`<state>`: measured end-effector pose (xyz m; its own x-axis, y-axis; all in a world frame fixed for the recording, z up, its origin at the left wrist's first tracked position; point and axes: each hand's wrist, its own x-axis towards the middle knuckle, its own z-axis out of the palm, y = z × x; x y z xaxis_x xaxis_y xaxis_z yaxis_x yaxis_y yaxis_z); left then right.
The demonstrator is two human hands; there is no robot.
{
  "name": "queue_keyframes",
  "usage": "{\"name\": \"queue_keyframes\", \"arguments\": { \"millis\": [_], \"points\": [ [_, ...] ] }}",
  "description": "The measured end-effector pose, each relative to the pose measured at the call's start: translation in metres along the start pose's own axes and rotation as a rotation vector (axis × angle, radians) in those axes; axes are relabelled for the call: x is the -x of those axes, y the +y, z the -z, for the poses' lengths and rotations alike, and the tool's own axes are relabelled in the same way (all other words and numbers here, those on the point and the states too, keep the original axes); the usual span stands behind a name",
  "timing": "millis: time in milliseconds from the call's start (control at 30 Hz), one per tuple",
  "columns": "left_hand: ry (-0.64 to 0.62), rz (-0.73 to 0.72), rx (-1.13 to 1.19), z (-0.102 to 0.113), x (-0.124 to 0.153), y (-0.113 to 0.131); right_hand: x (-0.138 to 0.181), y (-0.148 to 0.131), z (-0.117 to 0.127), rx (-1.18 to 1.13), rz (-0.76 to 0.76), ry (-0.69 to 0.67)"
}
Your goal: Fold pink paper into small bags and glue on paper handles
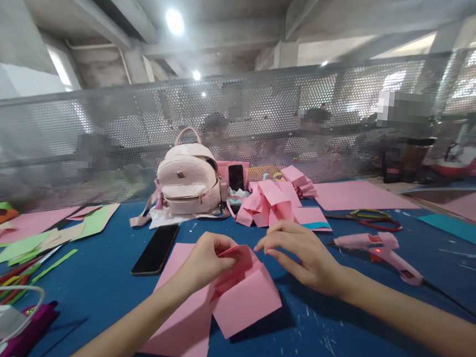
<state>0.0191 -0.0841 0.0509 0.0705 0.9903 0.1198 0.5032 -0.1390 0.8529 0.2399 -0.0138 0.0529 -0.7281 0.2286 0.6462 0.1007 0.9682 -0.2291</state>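
My left hand (209,262) is closed, pinching the upper edge of a folded pink paper piece (247,304) shaped like an open box or pocket. Just right of it, my right hand (306,256) holds nothing that I can see; its fingers are bent and apart, with the tips close to the paper's edge. Whether they touch it I cannot tell. Beneath the folded piece lies a flat pink sheet (181,329) on the blue table. A pink glue gun (377,246) with a lit red light rests to the right of my right hand.
Behind my hands are a pile of folded pink pieces (269,200) and a pale pink backpack (188,177). A black phone (155,250) lies left of the sheet. Scissors (371,219) lie at right; a purple power strip (35,330) sits front left. A perforated metal screen (260,114) stands behind.
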Motion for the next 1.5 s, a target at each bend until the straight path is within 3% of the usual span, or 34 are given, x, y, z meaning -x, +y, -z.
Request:
{"name": "queue_keyframes", "arguments": {
  "millis": [133,367,500,700,867,967,1067,1167,1267,1367,1500],
  "points": [
    [0.065,-0.054,-0.098,0.000,0.006,0.007,0.002,0.001,-0.001,-0.077,-0.195,0.044],
    [0.195,-0.386,-0.473,-0.014,0.013,0.006,0.020,-0.004,-0.016,-0.134,-0.561,-0.270],
    [0.226,-0.525,-0.595,-0.031,0.010,-0.009,0.028,0.009,-0.025,-0.124,-0.582,-0.294],
    [0.192,-0.655,-0.736,-0.048,0.013,-0.031,0.038,0.032,-0.018,-0.205,-0.598,-0.248],
    [0.092,-0.824,-0.852,-0.051,0.019,-0.041,0.048,0.036,-0.017,-0.359,-0.615,-0.218],
    [0.100,-0.905,-0.864,-0.046,0.024,-0.045,0.053,0.038,-0.022,-0.471,-0.689,-0.200],
    [0.340,-0.859,-0.747,-0.037,0.028,-0.052,0.057,0.041,-0.026,-0.538,-0.739,-0.188],
    [0.580,-0.657,-0.419,-0.031,0.025,-0.064,0.059,0.042,-0.028,-0.564,-0.756,-0.200],
    [0.555,-0.504,-0.314,-0.034,0.017,-0.075,0.060,0.041,-0.029,-0.559,-0.765,-0.224],
    [0.414,-0.312,-0.038,-0.042,0.016,-0.078,0.062,0.041,-0.031,-0.528,-0.750,-0.247],
    [0.229,-0.216,0.161,-0.052,0.025,-0.074,0.067,0.041,-0.033,-0.495,-0.693,-0.252]
  ]
}}
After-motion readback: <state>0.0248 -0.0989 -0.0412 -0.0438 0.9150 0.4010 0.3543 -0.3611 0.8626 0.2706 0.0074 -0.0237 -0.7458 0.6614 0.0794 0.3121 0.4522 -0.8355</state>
